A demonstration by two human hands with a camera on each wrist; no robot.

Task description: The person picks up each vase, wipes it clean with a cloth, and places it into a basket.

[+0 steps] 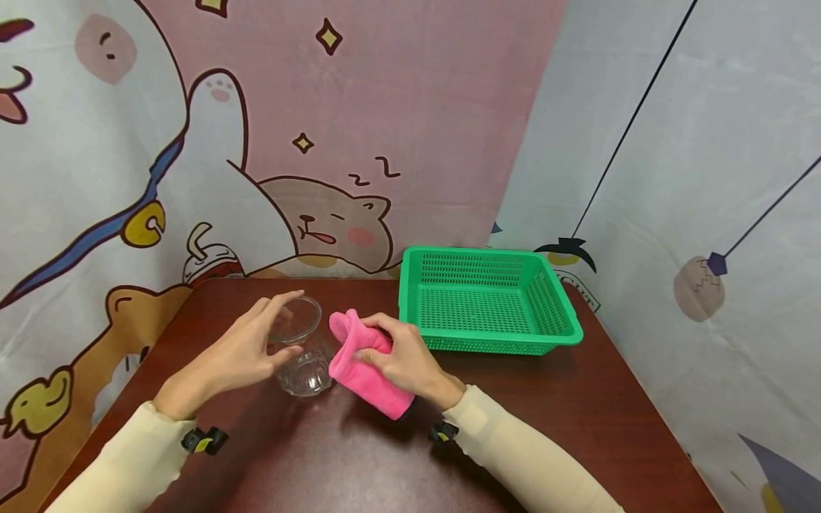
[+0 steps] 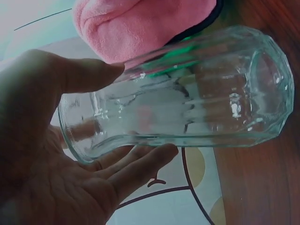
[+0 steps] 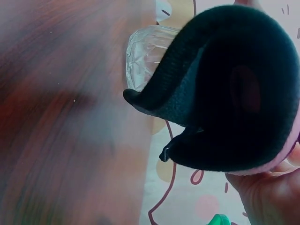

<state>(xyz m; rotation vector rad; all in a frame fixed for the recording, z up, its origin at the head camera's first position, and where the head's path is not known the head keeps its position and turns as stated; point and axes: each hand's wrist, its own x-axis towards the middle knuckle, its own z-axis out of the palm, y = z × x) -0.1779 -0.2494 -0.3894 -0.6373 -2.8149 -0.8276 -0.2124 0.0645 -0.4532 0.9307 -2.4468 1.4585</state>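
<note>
A clear glass cup [image 1: 306, 372] with a faceted base stands upright on the table. My left hand [image 1: 246, 349] curves around its upper part. In the left wrist view, the thumb lies along one side of the cup [image 2: 211, 101] and the fingers along the other. Just right of the cup, my right hand [image 1: 410, 356] grips a pink cloth [image 1: 375, 385], with the thumb on the near side. The cloth is curled into a tube. Its dark lining [image 3: 187, 89] faces the right wrist camera and hides part of the cup there.
A green plastic basket [image 1: 490, 343] with perforated walls stands at the back right of the brown table [image 1: 513, 427]. A cartoon-printed curtain [image 1: 436, 142] hangs behind the table and along its sides.
</note>
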